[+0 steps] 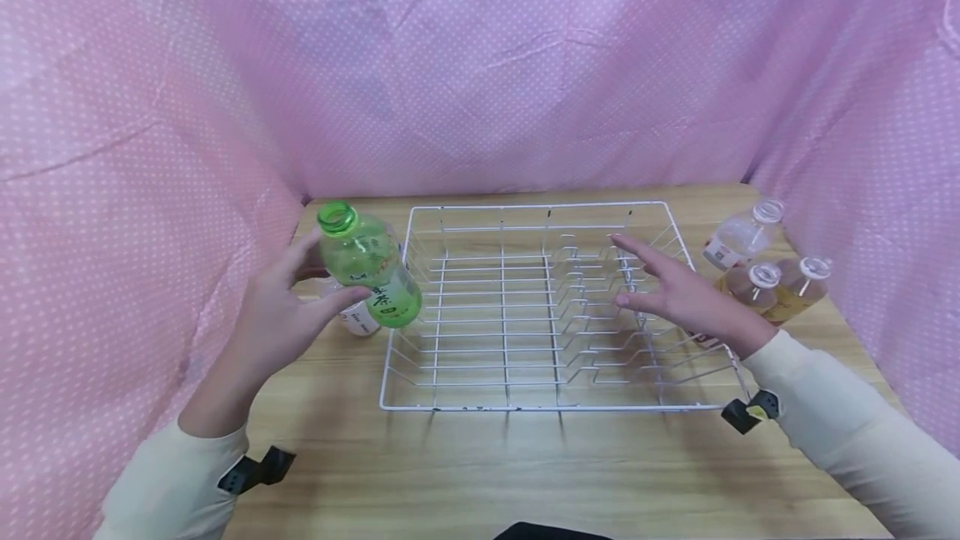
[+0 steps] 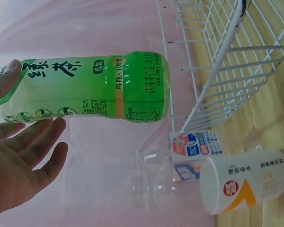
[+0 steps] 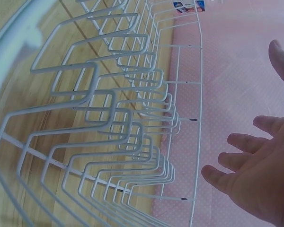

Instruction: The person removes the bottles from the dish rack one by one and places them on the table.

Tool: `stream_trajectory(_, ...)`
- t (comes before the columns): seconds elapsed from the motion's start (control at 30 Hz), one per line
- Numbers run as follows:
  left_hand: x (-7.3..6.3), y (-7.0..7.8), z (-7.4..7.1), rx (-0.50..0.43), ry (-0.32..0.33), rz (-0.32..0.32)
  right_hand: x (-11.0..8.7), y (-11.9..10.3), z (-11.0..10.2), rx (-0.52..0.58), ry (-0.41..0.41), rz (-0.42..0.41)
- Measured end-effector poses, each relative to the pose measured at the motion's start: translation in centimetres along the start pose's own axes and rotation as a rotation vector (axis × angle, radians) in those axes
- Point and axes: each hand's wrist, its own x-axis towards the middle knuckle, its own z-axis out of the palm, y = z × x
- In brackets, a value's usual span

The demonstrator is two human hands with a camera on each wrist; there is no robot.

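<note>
My left hand (image 1: pixel 273 315) grips a green plastic tea bottle (image 1: pixel 371 265) round its upper part, thumb on one side and fingers on the other. The bottle has no cap and tilts, held off the table beside the left wall of a white wire dish rack (image 1: pixel 504 326). Dark Chinese characters mark the green label (image 2: pixel 94 87) in the left wrist view. Over the right part of the rack, near its raised wire prongs (image 3: pixel 99 123), my right hand (image 1: pixel 686 298) hovers with fingers extended and thumb apart, holding nothing.
Right of the rack stand a clear bottle (image 1: pixel 742 236) and two bottles with yellowish lower parts (image 1: pixel 798 288). A white paper cup (image 2: pixel 251 184) and clear bottles (image 2: pixel 156 189) stand left of the rack. A pink dotted curtain (image 1: pixel 525 90) surrounds the wooden table (image 1: pixel 480 473).
</note>
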Motion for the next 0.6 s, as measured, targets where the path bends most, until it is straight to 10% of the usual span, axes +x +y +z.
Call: stream_trajectory(0.6, -3.4, -3.0, -1.6, 0.116, 0.088, -0.145, -0.2, 0.9, 0.3, 0.062, 0.030, -0.021)
